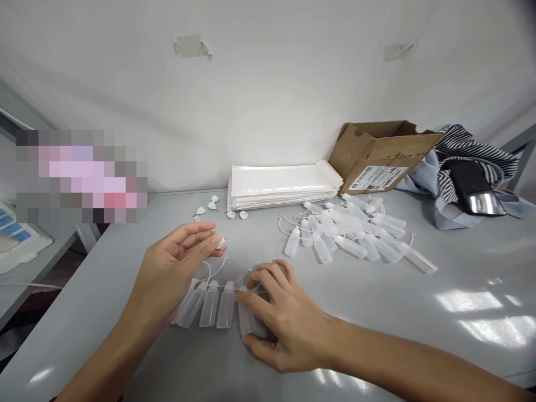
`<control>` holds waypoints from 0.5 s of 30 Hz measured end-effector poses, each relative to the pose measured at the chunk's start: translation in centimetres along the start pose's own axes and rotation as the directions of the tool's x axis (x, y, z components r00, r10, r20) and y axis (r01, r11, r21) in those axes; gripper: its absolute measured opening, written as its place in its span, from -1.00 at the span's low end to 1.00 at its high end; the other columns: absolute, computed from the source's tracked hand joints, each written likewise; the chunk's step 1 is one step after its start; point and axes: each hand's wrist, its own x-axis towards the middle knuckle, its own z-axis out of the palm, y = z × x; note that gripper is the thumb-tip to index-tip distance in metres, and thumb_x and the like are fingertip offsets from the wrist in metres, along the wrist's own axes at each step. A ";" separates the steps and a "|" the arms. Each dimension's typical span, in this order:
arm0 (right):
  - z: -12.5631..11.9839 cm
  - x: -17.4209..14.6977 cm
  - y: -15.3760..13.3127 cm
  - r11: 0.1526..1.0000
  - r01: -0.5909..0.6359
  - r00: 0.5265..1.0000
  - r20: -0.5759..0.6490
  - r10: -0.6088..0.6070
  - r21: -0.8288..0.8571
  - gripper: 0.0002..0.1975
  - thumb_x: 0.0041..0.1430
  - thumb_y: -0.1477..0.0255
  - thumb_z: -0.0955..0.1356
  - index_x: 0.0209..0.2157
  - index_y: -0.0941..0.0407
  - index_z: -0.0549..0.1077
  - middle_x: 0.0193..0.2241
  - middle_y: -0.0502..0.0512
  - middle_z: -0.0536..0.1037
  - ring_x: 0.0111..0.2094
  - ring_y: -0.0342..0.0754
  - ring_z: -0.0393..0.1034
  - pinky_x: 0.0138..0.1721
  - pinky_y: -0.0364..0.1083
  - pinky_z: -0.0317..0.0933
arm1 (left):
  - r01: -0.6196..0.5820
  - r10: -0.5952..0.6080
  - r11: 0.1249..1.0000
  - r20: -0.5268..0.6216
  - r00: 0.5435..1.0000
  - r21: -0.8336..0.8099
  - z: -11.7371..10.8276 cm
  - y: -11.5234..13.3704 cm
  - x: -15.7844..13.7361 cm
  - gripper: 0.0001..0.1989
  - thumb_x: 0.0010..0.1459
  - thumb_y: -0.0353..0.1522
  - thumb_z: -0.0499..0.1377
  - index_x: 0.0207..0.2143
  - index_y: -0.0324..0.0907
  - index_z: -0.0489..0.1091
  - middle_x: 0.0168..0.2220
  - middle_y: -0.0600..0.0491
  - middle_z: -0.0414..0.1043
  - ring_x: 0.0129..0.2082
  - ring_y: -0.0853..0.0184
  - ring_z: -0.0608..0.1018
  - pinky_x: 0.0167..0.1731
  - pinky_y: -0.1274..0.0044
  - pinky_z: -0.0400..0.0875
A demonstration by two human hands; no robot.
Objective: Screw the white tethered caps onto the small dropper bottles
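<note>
My left hand (184,251) pinches a small white cap (221,242) between thumb and fingers, raised over the table. Below it lies a row of translucent squeeze bottles (209,307) with thin straps trailing from their necks. My right hand (285,315) has its fingers around one more bottle (246,315) at the row's right end, thumb at the base and a finger near the neck. Part of that bottle is hidden by the hand. Several loose white caps (201,211) lie beyond my left hand.
A heap of similar bottles (335,226) lies to the right. Behind it are stacked white padded envelopes (285,181) and an open cardboard box (385,156). Striped cloth (464,148) and a black shiny object (473,187) sit at far right. The grey table (377,312) meets a wall.
</note>
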 end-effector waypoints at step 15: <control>-0.1 -0.3 0.3 0.990 0.130 0.975 -0.174 -0.139 -0.059 -0.72 0.16 0.49 0.25 -0.07 0.25 0.30 -0.09 0.38 0.37 0.00 0.12 0.22 -0.06 0.21 0.13 | 0.039 -0.064 0.996 0.321 0.945 0.082 1.4 0.2 -1.1 -0.69 0.01 -0.18 0.29 -0.21 -0.11 0.43 -0.36 0.08 0.56 -0.32 0.30 0.60 -0.27 0.50 0.50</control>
